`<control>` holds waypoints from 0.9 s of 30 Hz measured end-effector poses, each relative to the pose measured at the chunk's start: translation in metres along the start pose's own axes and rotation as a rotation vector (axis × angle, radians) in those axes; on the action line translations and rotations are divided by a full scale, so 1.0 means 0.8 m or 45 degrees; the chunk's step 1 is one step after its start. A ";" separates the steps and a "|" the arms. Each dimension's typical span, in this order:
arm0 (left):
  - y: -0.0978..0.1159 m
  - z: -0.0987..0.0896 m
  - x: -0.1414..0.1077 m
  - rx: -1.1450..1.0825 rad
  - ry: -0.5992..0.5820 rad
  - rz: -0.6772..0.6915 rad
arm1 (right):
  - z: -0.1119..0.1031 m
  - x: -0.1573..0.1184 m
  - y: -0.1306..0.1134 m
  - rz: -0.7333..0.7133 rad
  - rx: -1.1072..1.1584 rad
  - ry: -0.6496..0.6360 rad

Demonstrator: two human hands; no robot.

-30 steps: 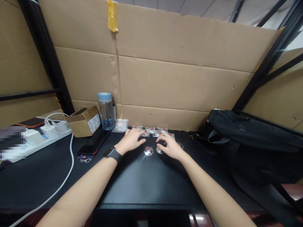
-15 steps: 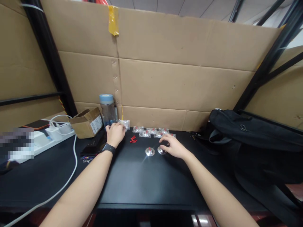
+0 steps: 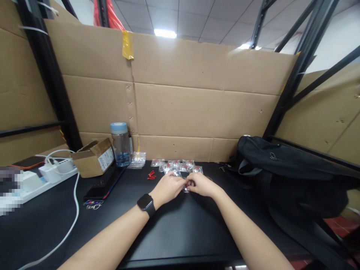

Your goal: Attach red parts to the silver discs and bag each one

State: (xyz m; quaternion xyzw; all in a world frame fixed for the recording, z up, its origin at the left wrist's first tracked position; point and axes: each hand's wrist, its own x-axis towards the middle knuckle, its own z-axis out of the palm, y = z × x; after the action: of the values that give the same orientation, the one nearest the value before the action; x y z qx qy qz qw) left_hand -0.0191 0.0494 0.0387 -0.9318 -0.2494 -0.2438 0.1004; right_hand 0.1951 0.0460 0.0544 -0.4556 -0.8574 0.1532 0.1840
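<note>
Metal disc [image 3: 186,190], red at its middle, on black table [image 3: 174,232], at fingertips of both hands. Left hand [image 3: 169,187] left of disc, fingers together; grip cannot be told. Right hand [image 3: 204,184] right of disc, fingers curled; whether clamped on it, cannot tell. Wrapped packets [image 3: 188,165] just behind disc. Red cords [image 3: 152,175] left of disc; bottle [image 3: 119,144] farther left, behind. Backpack [image 3: 284,176] well right of disc.

Person's bare L hand [image 3: 170,186] & bare R hand [image 3: 201,184] close tog. at shiny round silver disc [image 3: 186,190], clear flat plastic pkts [image 3: 158,162] beyond.
</note>
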 end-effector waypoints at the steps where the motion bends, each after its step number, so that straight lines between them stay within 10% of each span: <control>1: 0.003 0.001 -0.001 -0.063 -0.017 0.006 | -0.001 0.000 0.001 0.011 0.003 -0.007; 13: -0.023 -0.043 -0.022 0.049 -0.255 -0.118 | 0.001 -0.001 -0.007 -0.016 -0.025 0.011; 27: -0.020 -0.044 -0.024 0.093 -0.111 -0.148 | -0.003 -0.003 -0.017 -0.052 -0.270 -0.028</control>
State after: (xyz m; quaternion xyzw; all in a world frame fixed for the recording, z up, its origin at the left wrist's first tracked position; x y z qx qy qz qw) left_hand -0.0562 0.0442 0.0604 -0.9213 -0.3157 -0.1991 0.1089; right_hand 0.1873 0.0370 0.0622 -0.4533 -0.8798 0.0629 0.1285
